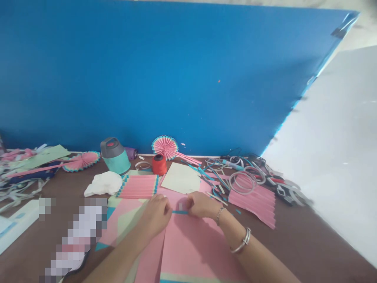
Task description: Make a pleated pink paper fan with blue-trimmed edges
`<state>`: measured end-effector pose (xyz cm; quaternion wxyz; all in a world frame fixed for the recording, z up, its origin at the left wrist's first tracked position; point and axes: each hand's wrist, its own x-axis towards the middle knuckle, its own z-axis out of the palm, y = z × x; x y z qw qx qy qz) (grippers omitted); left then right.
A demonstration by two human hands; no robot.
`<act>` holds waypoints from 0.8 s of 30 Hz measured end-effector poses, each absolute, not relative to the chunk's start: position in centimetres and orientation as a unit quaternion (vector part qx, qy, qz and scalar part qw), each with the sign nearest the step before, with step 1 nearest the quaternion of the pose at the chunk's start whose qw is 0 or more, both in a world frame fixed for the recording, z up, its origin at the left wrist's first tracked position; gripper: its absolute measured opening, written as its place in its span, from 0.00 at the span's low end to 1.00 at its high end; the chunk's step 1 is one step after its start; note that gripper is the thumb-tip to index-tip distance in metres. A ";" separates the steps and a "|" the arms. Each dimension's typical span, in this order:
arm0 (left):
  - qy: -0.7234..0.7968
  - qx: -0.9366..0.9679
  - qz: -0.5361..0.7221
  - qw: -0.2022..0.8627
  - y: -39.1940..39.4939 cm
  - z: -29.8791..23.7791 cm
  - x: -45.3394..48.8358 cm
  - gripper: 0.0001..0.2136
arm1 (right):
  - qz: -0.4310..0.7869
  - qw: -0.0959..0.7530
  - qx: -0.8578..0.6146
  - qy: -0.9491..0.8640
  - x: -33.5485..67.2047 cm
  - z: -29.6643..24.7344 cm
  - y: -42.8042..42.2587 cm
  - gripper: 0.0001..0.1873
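Observation:
A large pink paper sheet (191,251) lies in front of me, with a thin blue strip (179,212) along its far edge. My left hand (157,214) is closed at the left end of that edge, fingers curled down on the paper. At the right end my right hand (203,204) pinches the same edge. Both fingertips are partly hidden. Just beyond the hands rests a cream paper piece (181,179). A pleated pink paper piece with blue edges (138,186) sits beyond my left hand.
Along the back stand a teal flask (118,161), a red thread spool (159,165) and a round pink paper fan (165,147) against the blue panel (176,78). White crumpled material (103,183) is left. Rings, cords and pleated pink paper (256,202) clutter the right.

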<state>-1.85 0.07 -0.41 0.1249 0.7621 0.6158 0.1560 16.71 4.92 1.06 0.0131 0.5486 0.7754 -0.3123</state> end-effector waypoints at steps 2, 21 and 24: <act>0.614 0.764 0.154 0.120 0.0 -0.4 -1.8 0.08 | -0.311 0.016 0.550 0.775 16.7 1.0 4.9 0.12; 0.636 0.741 0.159 0.144 0.0 0.2 -1.5 0.06 | -0.262 0.034 0.585 0.766 17.1 2.1 4.9 0.14; 0.642 0.729 0.173 0.165 0.1 0.2 -1.6 0.06 | -0.280 0.050 0.594 0.753 17.8 2.7 5.2 0.16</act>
